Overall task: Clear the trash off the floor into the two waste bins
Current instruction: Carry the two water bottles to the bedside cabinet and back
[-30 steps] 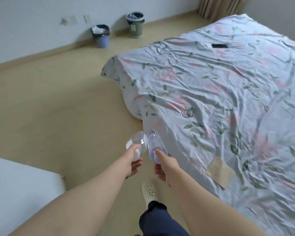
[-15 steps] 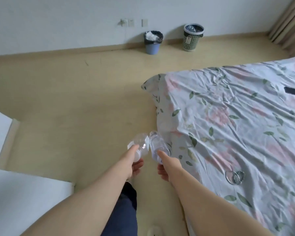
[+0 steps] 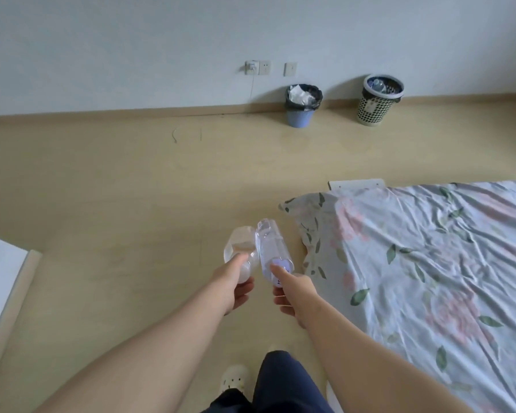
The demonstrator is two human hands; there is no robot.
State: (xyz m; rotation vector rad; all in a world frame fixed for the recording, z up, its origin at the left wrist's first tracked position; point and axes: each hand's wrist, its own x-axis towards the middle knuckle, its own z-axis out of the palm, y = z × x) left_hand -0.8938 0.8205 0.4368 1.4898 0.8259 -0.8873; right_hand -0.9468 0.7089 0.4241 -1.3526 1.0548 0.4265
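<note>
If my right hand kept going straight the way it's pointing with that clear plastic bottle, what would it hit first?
Probably nothing near: the right hand and its clear plastic bottle aim over bare tan floor toward the white wall, left of the blue waste bin. Depth is unclear.

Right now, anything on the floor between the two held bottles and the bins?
Head view: only bare floor between the bottles and the blue bin and perforated bin; the bed corner sits just right.

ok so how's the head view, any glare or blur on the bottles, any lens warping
Head view: soft even light, no hard shadows; clear bottles in left hand and right hand look pale and smeared, little glare; wide-angle stretch swells the forearms.
</note>
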